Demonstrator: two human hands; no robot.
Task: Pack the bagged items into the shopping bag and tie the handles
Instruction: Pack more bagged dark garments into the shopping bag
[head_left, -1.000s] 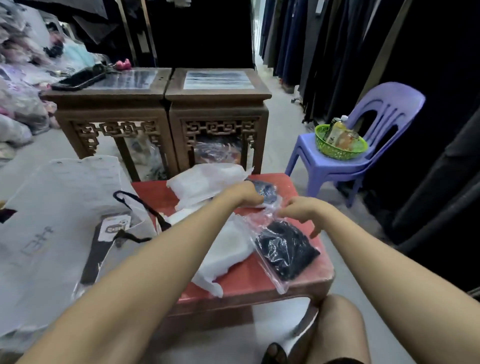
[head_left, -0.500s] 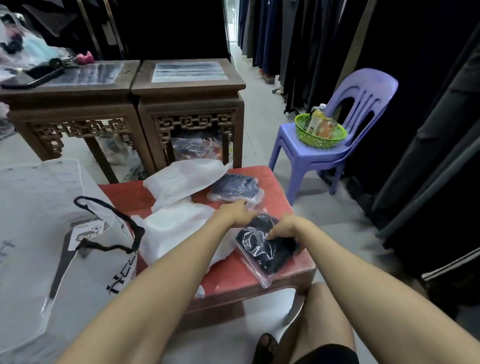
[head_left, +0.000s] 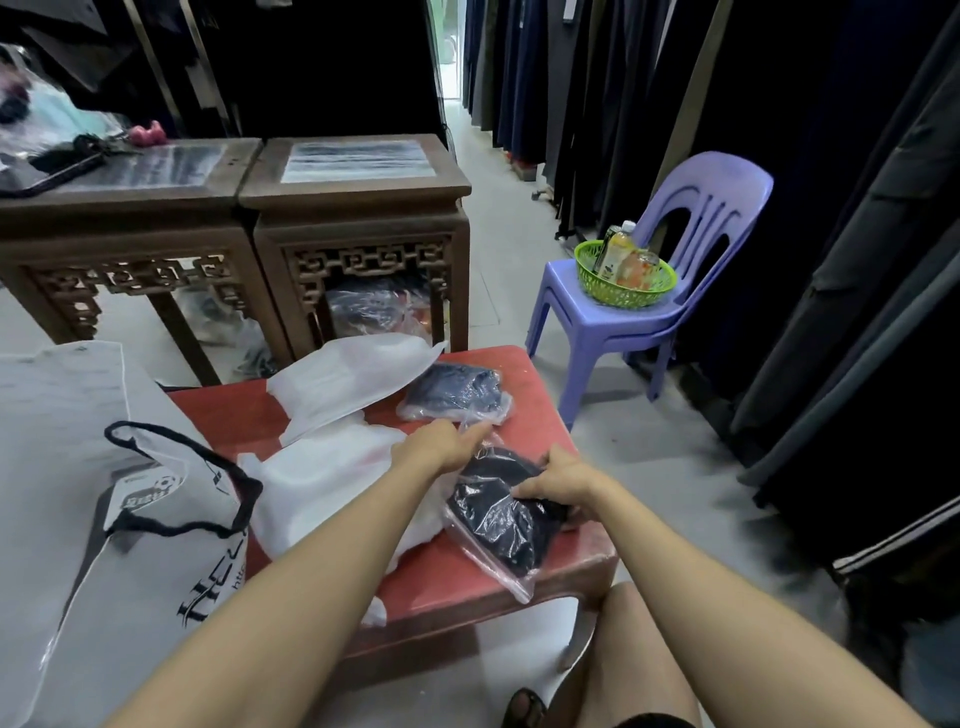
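Observation:
A clear plastic bag with dark folded cloth (head_left: 498, 519) lies near the front right corner of the low red table (head_left: 447, 577). My right hand (head_left: 563, 478) grips its right edge. My left hand (head_left: 441, 446) pinches the bag's upper plastic edge. A second clear bag of dark blue cloth (head_left: 454, 392) lies farther back on the table. Two white bags (head_left: 353, 374) (head_left: 322, 488) lie left of my hands. The large grey shopping bag (head_left: 119, 519) with black cord handles (head_left: 208, 483) stands open at the left.
Two carved wooden side tables (head_left: 358, 218) stand behind the red table, with bagged goods under them. A purple plastic chair (head_left: 691, 291) holds a green basket (head_left: 623, 291) of bottles at the right. Dark garments hang along the right side. My knee (head_left: 634, 644) is by the table's front corner.
The dark-cloth bag has been drawn toward the table's front right corner. Both hands came back with it, and the second dark bag now lies uncovered behind them.

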